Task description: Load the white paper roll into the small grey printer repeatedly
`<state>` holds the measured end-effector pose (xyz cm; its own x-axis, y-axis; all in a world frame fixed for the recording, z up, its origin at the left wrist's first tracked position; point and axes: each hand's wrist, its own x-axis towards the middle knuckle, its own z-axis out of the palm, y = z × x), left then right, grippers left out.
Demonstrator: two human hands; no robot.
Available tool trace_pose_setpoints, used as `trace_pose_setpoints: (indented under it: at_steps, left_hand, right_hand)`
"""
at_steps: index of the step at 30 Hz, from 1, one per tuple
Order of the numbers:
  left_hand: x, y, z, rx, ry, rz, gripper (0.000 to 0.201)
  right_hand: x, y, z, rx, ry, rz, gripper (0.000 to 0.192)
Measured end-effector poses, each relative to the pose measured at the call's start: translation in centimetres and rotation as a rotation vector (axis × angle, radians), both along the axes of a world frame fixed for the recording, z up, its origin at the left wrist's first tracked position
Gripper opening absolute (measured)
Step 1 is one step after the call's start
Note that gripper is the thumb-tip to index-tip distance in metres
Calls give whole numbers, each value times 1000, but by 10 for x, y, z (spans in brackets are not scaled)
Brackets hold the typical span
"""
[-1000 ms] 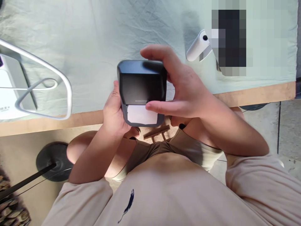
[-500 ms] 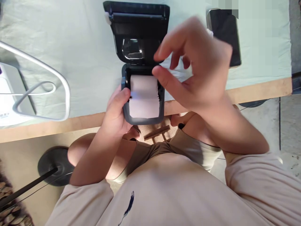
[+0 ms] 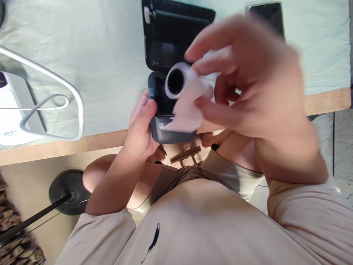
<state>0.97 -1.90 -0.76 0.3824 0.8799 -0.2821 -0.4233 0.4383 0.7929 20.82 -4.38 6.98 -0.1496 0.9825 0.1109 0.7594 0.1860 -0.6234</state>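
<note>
My left hand [image 3: 142, 127] grips the left side of a small dark receipt printer [image 3: 172, 137], its thumb on the side rim. The printer's black lid [image 3: 162, 40] is swung up and away from me. Above the paper bay, my right hand [image 3: 248, 81] holds a white paper roll [image 3: 190, 86] between thumb and fingers. The roll's dark hollow core faces left, and a torn loose end of paper hangs down over the printer's front. Some of the right hand is blurred, and it covers the bay's right side.
A black phone [image 3: 268, 18] lies on the pale cloth [image 3: 110, 66] at the upper right. On the left stands a white device [image 3: 13, 110] with a looped white cable [image 3: 78, 99]. The wooden table edge [image 3: 91, 144] runs under the printer. A round black base [image 3: 68, 191] is on the floor.
My right hand has taken hold of the paper roll and lifted it out of the printer's bay. The printer has shifted slightly right in view, still in my left hand.
</note>
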Motion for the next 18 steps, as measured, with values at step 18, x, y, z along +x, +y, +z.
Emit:
trace_pose_setpoints:
  at_steps: [18]
  left_hand:
    - [1,4,-2,-22,-269,61,48]
  right_hand:
    - [30,10,-67,178,53,-91,43]
